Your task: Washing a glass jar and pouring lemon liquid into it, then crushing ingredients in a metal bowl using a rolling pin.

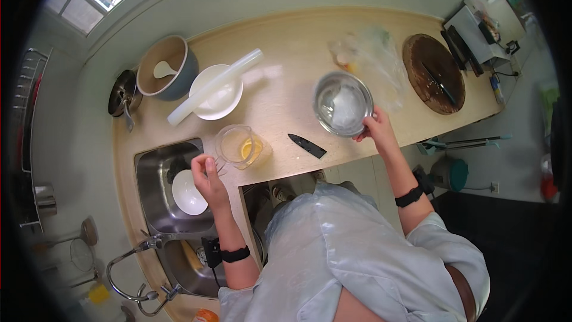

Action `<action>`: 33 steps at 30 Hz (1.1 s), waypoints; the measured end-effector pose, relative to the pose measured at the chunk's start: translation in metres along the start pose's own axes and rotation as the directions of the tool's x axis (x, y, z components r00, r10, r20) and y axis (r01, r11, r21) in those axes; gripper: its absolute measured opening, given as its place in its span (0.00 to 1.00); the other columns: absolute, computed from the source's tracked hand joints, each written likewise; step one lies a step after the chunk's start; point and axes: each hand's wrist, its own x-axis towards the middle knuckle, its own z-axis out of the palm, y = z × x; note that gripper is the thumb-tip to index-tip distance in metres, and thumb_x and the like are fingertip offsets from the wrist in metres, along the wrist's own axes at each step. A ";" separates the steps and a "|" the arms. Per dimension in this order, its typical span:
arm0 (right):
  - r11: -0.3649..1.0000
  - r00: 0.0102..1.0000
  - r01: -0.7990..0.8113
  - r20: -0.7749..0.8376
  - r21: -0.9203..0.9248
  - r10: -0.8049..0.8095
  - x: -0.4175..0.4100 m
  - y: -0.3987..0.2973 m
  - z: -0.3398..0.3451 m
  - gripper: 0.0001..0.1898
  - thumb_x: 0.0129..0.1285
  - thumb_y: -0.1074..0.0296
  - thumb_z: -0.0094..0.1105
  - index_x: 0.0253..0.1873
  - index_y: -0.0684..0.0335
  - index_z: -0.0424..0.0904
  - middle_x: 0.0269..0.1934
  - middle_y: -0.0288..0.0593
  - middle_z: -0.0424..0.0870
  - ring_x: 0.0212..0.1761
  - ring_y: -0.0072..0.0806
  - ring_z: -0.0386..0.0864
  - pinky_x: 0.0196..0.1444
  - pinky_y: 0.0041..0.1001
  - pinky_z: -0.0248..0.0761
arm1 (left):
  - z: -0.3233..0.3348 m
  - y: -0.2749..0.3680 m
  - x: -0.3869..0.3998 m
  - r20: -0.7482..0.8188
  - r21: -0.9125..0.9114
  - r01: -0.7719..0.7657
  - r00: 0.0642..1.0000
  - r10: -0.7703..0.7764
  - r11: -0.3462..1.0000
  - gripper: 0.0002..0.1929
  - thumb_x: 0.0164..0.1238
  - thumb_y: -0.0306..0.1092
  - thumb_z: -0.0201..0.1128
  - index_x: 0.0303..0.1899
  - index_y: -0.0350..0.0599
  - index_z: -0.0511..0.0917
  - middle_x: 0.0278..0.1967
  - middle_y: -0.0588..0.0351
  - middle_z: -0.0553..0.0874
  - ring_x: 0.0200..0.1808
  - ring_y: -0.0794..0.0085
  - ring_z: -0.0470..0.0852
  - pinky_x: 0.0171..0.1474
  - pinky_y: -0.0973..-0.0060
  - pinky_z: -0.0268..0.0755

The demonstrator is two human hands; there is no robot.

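Observation:
My right hand grips the rim of a round metal bowl with something clear and whitish in it. My left hand is at the handle of a clear measuring jug, which holds something yellow low inside; whether the fingers close on the handle cannot be told. Between bowl and jug, a black knife sheath or blade lies on the counter. A white bowl sits in the sink just below my left hand. Further up, a translucent rolling pin or tube rests across a white dish.
A blue pot holding a white spoon and a metal pan stand at the back left. Behind the metal bowl lies a clear plastic bag. A knife lies on the round wooden chopping board. The faucet arches beside the sinks.

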 end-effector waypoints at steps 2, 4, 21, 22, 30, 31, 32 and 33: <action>0.990 0.978 0.097 0.195 -0.100 -0.076 -0.004 -0.044 0.030 0.18 0.55 0.76 0.47 0.53 0.69 0.67 0.24 0.43 0.78 0.17 0.26 0.76 0.17 0.20 0.70 | -0.006 0.020 0.002 -0.082 0.234 -0.082 0.991 0.103 0.969 0.15 0.68 0.42 0.53 0.39 0.37 0.74 0.41 0.55 0.77 0.43 0.70 0.72 0.49 0.74 0.63; 0.982 0.947 0.157 0.299 -0.103 -0.120 -0.008 -0.073 0.067 0.19 0.56 0.75 0.47 0.54 0.69 0.67 0.24 0.42 0.78 0.16 0.25 0.76 0.16 0.19 0.67 | -0.008 0.042 0.011 -0.016 0.232 -0.141 0.989 0.149 0.962 0.15 0.68 0.42 0.52 0.43 0.37 0.73 0.42 0.54 0.77 0.45 0.69 0.73 0.50 0.75 0.63; -0.088 -0.009 0.996 0.904 -0.032 -0.427 -0.017 -0.100 0.274 0.30 0.46 0.63 0.66 0.57 0.54 0.70 0.67 0.54 0.51 0.71 0.48 0.45 0.65 0.50 0.48 | -0.066 0.081 0.032 0.002 0.008 0.099 0.995 -0.099 0.995 0.21 0.61 0.30 0.44 0.55 0.32 0.70 0.46 0.50 0.78 0.47 0.69 0.74 0.54 0.76 0.62; -0.111 0.013 0.993 0.975 -0.039 -0.220 -0.016 -0.102 0.279 0.30 0.44 0.60 0.67 0.56 0.52 0.71 0.68 0.52 0.49 0.72 0.48 0.42 0.67 0.52 0.43 | -0.069 0.080 0.031 0.016 -0.011 0.124 0.992 -0.124 0.992 0.21 0.61 0.30 0.44 0.54 0.32 0.70 0.46 0.50 0.78 0.46 0.70 0.74 0.53 0.76 0.62; -0.268 0.025 0.963 0.975 0.037 0.222 -0.018 -0.108 0.305 0.39 0.35 0.50 0.73 0.54 0.66 0.73 0.69 0.60 0.44 0.74 0.48 0.34 0.69 0.53 0.38 | -0.074 0.078 0.025 0.029 -0.025 0.159 0.987 -0.159 0.987 0.22 0.59 0.30 0.44 0.54 0.32 0.70 0.45 0.50 0.79 0.45 0.70 0.74 0.53 0.77 0.63; -0.269 0.023 0.962 0.974 0.039 0.224 -0.018 -0.106 0.306 0.39 0.35 0.50 0.73 0.54 0.66 0.73 0.69 0.60 0.44 0.74 0.48 0.34 0.69 0.53 0.38 | -0.073 0.079 0.024 0.012 -0.005 0.161 0.987 -0.161 0.987 0.21 0.59 0.30 0.44 0.54 0.32 0.70 0.45 0.49 0.79 0.45 0.70 0.74 0.53 0.77 0.63; -0.283 0.047 0.959 0.973 0.020 0.228 -0.018 -0.105 0.308 0.39 0.34 0.50 0.73 0.53 0.67 0.73 0.68 0.60 0.45 0.74 0.48 0.36 0.69 0.52 0.40 | -0.073 0.078 0.024 0.011 -0.007 0.161 0.987 -0.161 0.987 0.21 0.59 0.30 0.44 0.54 0.32 0.70 0.45 0.49 0.79 0.45 0.70 0.74 0.53 0.77 0.63; -0.297 0.070 0.955 0.971 0.002 0.231 -0.019 -0.104 0.309 0.38 0.34 0.51 0.74 0.52 0.68 0.74 0.68 0.60 0.46 0.73 0.48 0.38 0.69 0.50 0.41 | -0.073 0.076 0.023 -0.010 -0.007 0.163 0.987 -0.163 0.987 0.21 0.59 0.30 0.44 0.54 0.32 0.70 0.45 0.49 0.79 0.45 0.70 0.74 0.53 0.76 0.63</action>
